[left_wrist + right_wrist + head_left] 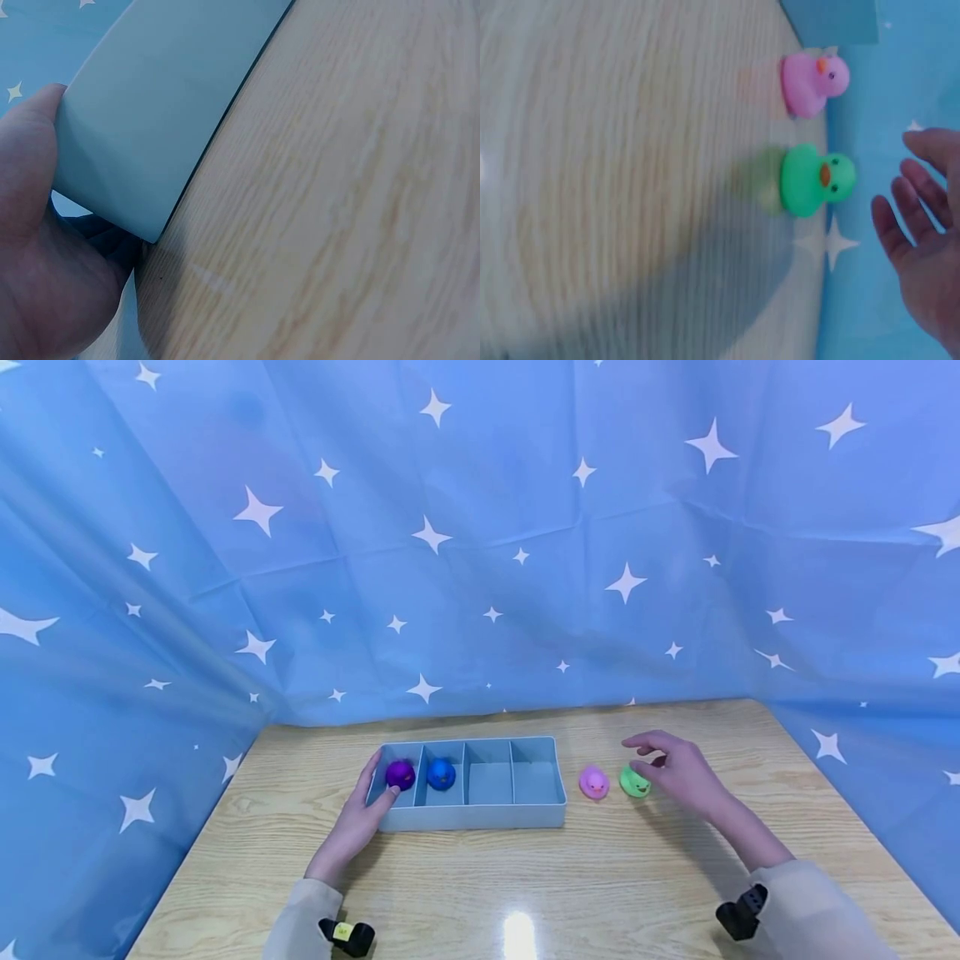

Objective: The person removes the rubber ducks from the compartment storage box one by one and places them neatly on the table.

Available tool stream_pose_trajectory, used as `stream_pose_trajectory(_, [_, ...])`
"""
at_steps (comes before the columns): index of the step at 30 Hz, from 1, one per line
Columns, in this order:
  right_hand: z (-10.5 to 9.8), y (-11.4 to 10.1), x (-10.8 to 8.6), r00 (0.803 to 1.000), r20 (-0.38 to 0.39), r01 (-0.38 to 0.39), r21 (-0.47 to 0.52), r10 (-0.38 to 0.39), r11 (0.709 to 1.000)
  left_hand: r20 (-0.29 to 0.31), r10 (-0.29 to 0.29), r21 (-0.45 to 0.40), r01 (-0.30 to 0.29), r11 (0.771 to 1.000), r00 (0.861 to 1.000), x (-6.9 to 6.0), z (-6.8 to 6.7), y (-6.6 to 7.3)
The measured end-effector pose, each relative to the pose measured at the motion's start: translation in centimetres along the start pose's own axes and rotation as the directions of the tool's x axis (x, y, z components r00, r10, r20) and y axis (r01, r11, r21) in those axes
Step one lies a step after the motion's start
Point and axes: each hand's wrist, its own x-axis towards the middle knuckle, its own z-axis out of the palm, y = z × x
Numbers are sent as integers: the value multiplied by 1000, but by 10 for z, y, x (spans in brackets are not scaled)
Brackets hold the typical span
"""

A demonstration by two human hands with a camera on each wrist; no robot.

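A light-blue divided tray stands on the table, its left end gripped by my left hand, thumb at the front rim. The left wrist view has the thumb side of that hand against the tray's front wall. A purple duck sits in the leftmost compartment, a blue duck in the one beside it. Right of the tray are a pink duck and a green duck. My right hand hovers just above and right of the green duck, fingers loosely bent, holding nothing.
The wooden table carries the tray and ducks. Blue star-patterned cloth hangs behind and along both sides. In the right wrist view, a corner of the tray shows beyond the pink duck.
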Motion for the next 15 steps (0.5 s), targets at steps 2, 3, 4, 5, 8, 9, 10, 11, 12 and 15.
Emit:
stream_pose_trajectory(2, [2,-5,3,1000,-5,13,6,-13,1000,0,-2,1,2,1000,1000,0,0,0])
stream_pose_trajectory(3, [4,-8,4,1000,-6,16,10,-16,1000,0,-3,2,3,1000,1000,0,0,0])
stream_pose_trajectory(4, [6,-11,5,1000,-7,16,14,-15,1000,1,-4,2,4,1000,1000,0,-1,1])
stream_pose_trajectory(5, [8,-13,6,1000,-8,12,17,-12,1000,2,-3,1,3,1000,1000,0,-1,1])
stream_pose_trajectory(8, [17,-20,10,1000,-13,11,27,-11,1000,5,-2,-2,2,1000,1000,-1,-1,2])
stream_pose_trajectory(9, [19,-22,11,1000,-13,12,34,-11,999,6,-2,-4,2,1000,1000,-1,-1,2])
stream_pose_trajectory(10, [23,-24,13,1000,-17,13,41,-12,999,8,-2,-3,2,1000,1000,-1,-1,2])
stream_pose_trajectory(11, [26,-26,14,1000,-15,13,54,-12,998,8,-3,-3,3,1000,1000,-1,-1,2])
stream_pose_trajectory(12, [29,-29,16,1000,-13,13,69,-13,998,8,-5,-3,5,1000,1000,-1,-1,2])
stream_pose_trajectory(15, [38,-35,21,1000,1,16,108,-16,994,8,-9,-2,9,1000,1000,-1,0,2])
